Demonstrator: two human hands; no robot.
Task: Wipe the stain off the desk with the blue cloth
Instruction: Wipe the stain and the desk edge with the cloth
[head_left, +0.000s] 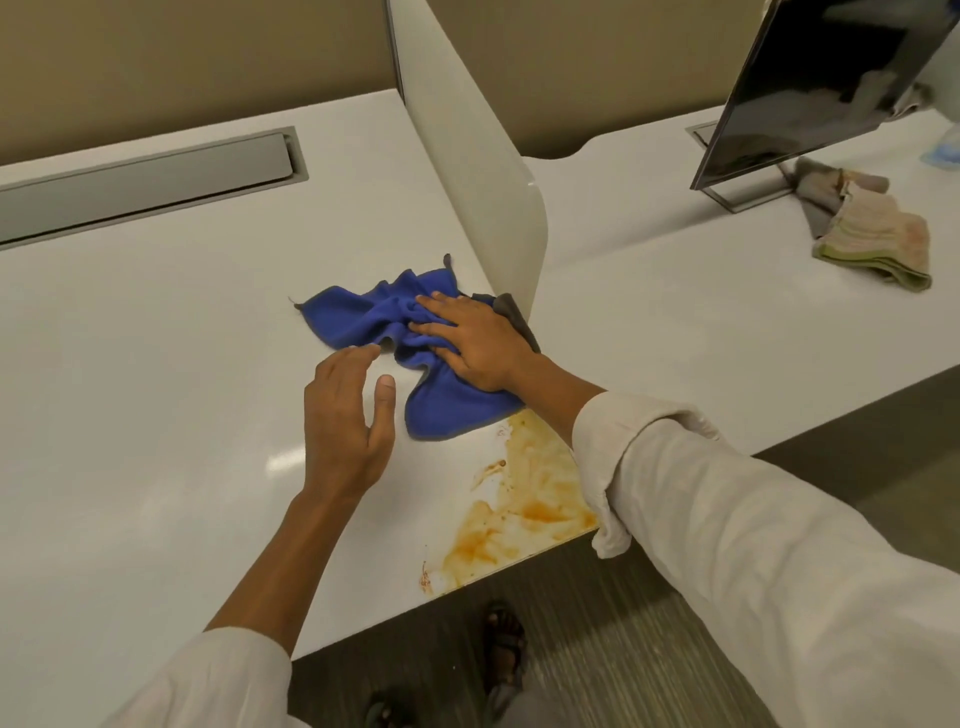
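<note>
The blue cloth (363, 319) lies crumpled on the white desk (156, 364), next to the foot of a divider panel. My right hand (470, 345) rests on top of the cloth, fingers spread and bunching its folds. My left hand (345, 421) hovers just left of the cloth's near corner, fingers apart, holding nothing. An orange-brown stain (524, 509) spreads over the desk's front right corner, just below the cloth and partly under my right sleeve.
A white divider panel (467, 156) stands upright behind the cloth. A grey cloth (511, 312) peeks out at its foot. Right desk holds a dark monitor (821, 83) and folded rags (878, 239). A grey cable tray (145, 182) is recessed at back left.
</note>
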